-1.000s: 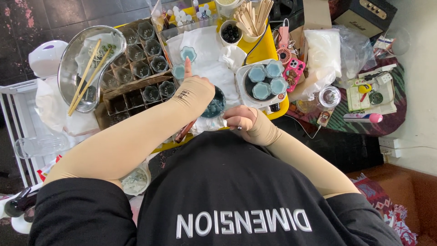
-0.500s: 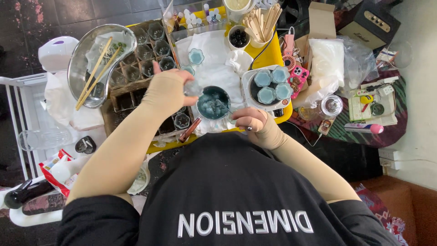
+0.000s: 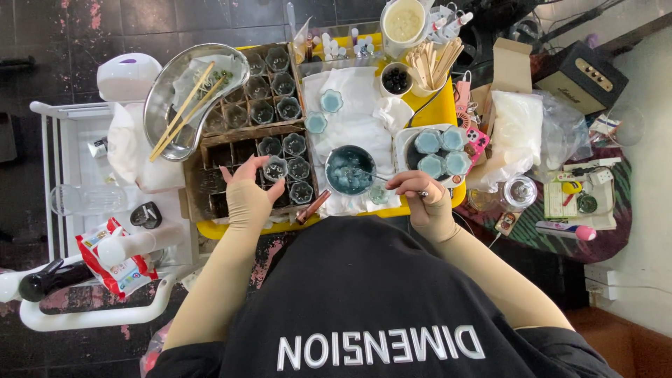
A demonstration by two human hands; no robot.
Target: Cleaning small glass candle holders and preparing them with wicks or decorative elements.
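At frame centre, the left hand (image 3: 248, 192) pinches a small glass cup (image 3: 274, 169) over the wooden crate (image 3: 210, 183); the right hand (image 3: 423, 199) grips a thin stirrer (image 3: 378, 176) in the blue bowl (image 3: 349, 170).

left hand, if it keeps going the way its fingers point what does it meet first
The left hand already pinches a small glass cup; straight on, it likely meets the other cups in the wooden crate, though depth is unclear.

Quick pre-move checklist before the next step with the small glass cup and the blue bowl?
1. Left hand grips small glass cup over the wooden crate: ok.
2. Right hand holds the stirrer reaching into the blue bowl: ok.
3. Bowl sits flat on white cloth: ok.
4. Cup's contents: cannot tell.
5. Tray of filled blue cups is apart from both hands: ok.
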